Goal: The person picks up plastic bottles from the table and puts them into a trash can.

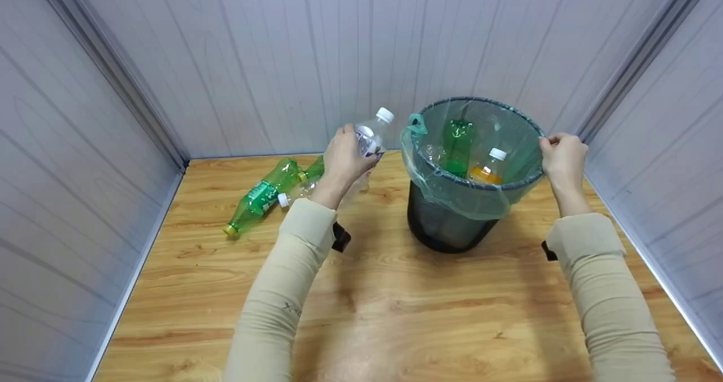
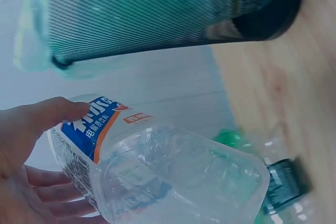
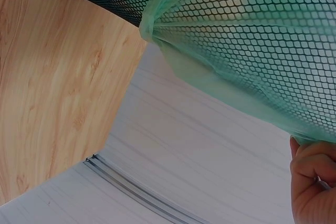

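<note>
My left hand [image 1: 344,157] grips a clear plastic bottle [image 1: 370,135] with a white cap, held above the floor to the left of the bin. In the left wrist view the thumb presses on the blue and white label [image 2: 97,121] of this bottle. My right hand [image 1: 565,157] pinches the right rim of a black mesh trash bin [image 1: 446,229], over its green bag [image 1: 480,201]. Inside the bin stand a green bottle [image 1: 458,142], a bottle with orange liquid [image 1: 487,173] and a clear bottle [image 1: 434,153].
Left of my left arm, a green bottle with a yellow cap [image 1: 260,198] lies on the wood-grain floor [image 1: 395,314]. Beside it lie another green bottle [image 1: 316,169] and a clear bottle with a white cap [image 1: 284,200]. Pale panel walls [image 1: 282,60] enclose the floor at the back and both sides.
</note>
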Available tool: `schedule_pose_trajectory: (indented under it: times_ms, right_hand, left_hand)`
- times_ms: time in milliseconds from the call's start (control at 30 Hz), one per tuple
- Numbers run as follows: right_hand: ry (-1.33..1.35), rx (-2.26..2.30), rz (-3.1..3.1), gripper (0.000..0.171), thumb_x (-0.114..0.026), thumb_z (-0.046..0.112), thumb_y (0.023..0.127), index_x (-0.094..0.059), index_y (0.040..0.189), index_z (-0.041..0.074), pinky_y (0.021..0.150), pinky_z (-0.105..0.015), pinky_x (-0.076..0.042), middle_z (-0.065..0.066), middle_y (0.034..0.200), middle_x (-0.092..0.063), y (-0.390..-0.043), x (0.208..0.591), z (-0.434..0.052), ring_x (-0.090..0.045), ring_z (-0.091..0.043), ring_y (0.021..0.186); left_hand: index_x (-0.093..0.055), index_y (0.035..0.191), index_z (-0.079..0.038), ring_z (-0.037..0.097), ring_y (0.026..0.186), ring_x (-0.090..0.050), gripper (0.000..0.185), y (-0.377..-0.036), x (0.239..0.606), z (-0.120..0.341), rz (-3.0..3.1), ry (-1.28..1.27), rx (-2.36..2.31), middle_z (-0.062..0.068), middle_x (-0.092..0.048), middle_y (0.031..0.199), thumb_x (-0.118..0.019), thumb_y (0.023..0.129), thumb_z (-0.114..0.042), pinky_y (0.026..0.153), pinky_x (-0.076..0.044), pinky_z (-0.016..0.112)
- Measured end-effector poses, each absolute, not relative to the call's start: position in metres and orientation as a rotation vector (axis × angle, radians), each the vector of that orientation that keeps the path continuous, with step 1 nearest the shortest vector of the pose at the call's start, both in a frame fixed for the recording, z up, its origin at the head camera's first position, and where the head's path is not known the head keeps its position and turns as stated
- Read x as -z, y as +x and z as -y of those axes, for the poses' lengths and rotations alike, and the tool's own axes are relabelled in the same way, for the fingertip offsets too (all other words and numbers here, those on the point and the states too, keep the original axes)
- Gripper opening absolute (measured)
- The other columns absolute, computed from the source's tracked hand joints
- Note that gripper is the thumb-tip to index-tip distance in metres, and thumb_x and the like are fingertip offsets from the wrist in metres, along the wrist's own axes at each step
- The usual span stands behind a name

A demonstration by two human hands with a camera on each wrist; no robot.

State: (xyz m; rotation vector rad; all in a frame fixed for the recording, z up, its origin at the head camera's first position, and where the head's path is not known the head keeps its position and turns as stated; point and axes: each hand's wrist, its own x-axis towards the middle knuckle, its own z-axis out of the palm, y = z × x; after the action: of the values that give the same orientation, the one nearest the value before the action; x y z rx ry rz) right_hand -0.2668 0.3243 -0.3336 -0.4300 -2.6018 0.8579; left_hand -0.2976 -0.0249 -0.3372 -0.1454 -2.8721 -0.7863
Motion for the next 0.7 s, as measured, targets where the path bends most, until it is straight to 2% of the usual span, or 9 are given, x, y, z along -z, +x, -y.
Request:
schedule_pose_trajectory:
  times_ms: [300,500,700]
  right_hand:
    - [-0.442,-0.861,2.611,0.036,-0.043,0.021,0.092,-0.061,0.098,-0.010,0.051,-0.021,-0.036,-0.017,0.080,-0.059,-0.267,0.333,-0.324,-0.043,-0.007,0.053]
    - [-0.459,-0.856,2.587,0.034,-0.045,0.020,0.091,-0.061,0.096,-0.009,0.055,-0.026,-0.038,-0.019,0.081,-0.059,-0.267,0.333,-0.325,-0.043,-0.008,0.053]
    - [-0.477,-0.860,2.603,0.035,-0.044,0.022,0.091,-0.061,0.098,-0.009,0.053,-0.024,-0.037,-0.017,0.080,-0.059,-0.268,0.333,-0.326,-0.044,-0.008,0.054]
  left_hand:
    - [-0.036,0.127,0.001,0.024,0.100,-0.051,0.073,-0.278,0.296,0.020,2.776,-0.274,0.794,0.014,-0.050,0.114,-0.070,0.072,-0.032,0.083,-0.044,0.035]
    - [-0.034,0.128,0.000,0.022,0.100,-0.051,0.073,-0.265,0.268,0.011,2.747,-0.365,0.761,0.012,-0.049,0.114,-0.070,0.073,-0.032,0.083,-0.043,0.032]
    - [-0.035,0.128,0.000,0.019,0.098,-0.051,0.072,-0.254,0.241,0.002,2.713,-0.442,0.734,0.011,-0.049,0.114,-0.069,0.074,-0.033,0.082,-0.044,0.030]
